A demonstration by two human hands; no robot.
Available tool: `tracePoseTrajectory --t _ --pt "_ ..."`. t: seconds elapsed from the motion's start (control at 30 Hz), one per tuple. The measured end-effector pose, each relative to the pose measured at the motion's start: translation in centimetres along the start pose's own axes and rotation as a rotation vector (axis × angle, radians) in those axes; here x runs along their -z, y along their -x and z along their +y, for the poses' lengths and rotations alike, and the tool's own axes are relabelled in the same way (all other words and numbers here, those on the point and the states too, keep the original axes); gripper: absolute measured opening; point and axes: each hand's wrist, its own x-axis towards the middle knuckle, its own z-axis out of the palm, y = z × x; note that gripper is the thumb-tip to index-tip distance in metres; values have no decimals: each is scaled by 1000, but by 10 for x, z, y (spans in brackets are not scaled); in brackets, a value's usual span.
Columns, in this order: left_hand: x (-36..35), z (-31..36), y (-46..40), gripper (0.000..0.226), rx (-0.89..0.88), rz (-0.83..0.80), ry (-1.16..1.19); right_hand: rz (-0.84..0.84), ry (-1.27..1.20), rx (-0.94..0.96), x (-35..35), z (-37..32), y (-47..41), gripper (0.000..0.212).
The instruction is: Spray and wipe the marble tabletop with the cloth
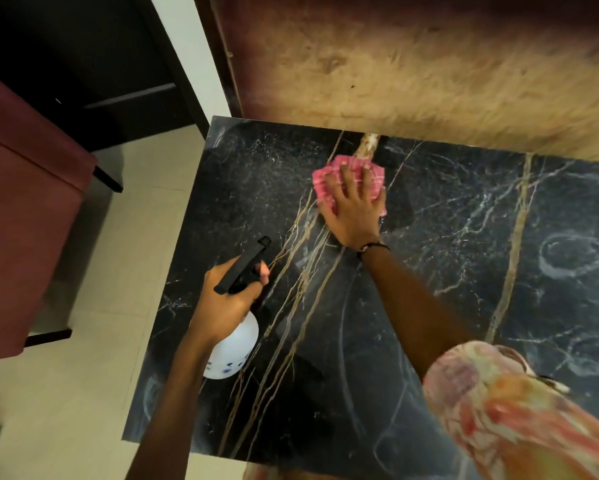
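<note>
The black marble tabletop (447, 244) with gold and white veins fills the middle and right of the head view. My right hand (355, 209) presses flat on a pink checked cloth (325, 180) near the table's far edge, fingers spread over it. My left hand (227, 299) grips a white spray bottle (234, 351) with a black trigger head (244, 265), held over the table's left side, nozzle pointing away from me. Fine spray droplets speckle the far left part of the top. Whitish wipe streaks curl across the right side.
A wooden panel (412, 64) stands right behind the table's far edge. A maroon upholstered seat (24, 209) sits at the left on the pale tiled floor (118, 237). Dark furniture (83, 46) is in the far left corner.
</note>
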Motion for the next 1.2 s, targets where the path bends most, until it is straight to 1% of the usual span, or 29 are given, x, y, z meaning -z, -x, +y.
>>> tracePoseTrajectory --t 0.07,0.13,0.23,0.3,0.37,0.43,0.47,0.5,0.53,0.57,0.63,0.7,0.77,0.83,0.9,1.0,1.07,1.1,1.13,1.2 --pt "-1 -4 3 27 17 6 11 -4 38 149 -8 -15 23 63" --pt "-1 -6 7 25 16 8 7 -11 69 290 -15 -16 58 64" --pt "0 -9 11 23 7 -3 0 -17 144 430 -17 18 92 65" --pt "1 -11 16 24 3 -7 13 -29 141 395 -8 41 96 69" --pt "3 -12 19 25 -5 -9 18 -31 80 241 -4 38 86 69" --pt "3 -13 22 24 -17 -11 20 5 8 40 -6 10 67 64" --pt "3 -13 22 23 -20 -16 15 6 -31 -36 -9 -9 58 63" --pt "3 -14 23 21 -21 -20 9 -6 -52 -69 -12 -28 51 63" --pt "4 -14 24 20 -22 -20 3 -19 -45 -47 -15 -44 48 63" --pt "5 -14 24 19 -23 -17 -4 -21 -25 15 -19 -59 51 63" --pt "8 -15 23 18 -18 -10 -11 -15 7 188 -26 -76 74 62" --pt "10 -16 21 15 -13 6 -4 -13 55 374 -31 -74 110 62" --pt "10 -16 22 12 -21 3 -10 -17 118 465 -35 -49 139 63" --pt "10 -15 25 14 -46 -12 -26 -16 141 417 -32 -15 153 65" --pt "10 -15 27 16 -64 -21 -30 -27 97 250 -23 4 150 68" --pt "9 -17 29 17 -94 -16 -48 -8 -21 -34 -18 -17 121 65" --pt "9 -18 31 15 -110 -17 -48 -1 -90 -124 -20 -48 104 63" --pt "8 -17 31 14 -115 -23 -53 -11 -94 -110 -24 -63 101 63" --pt "7 -16 32 14 -119 -31 -63 -20 -74 -57 -27 -75 104 62" --pt "6 -14 35 21 -107 -36 -69 -25 -14 114 -33 -89 126 63"
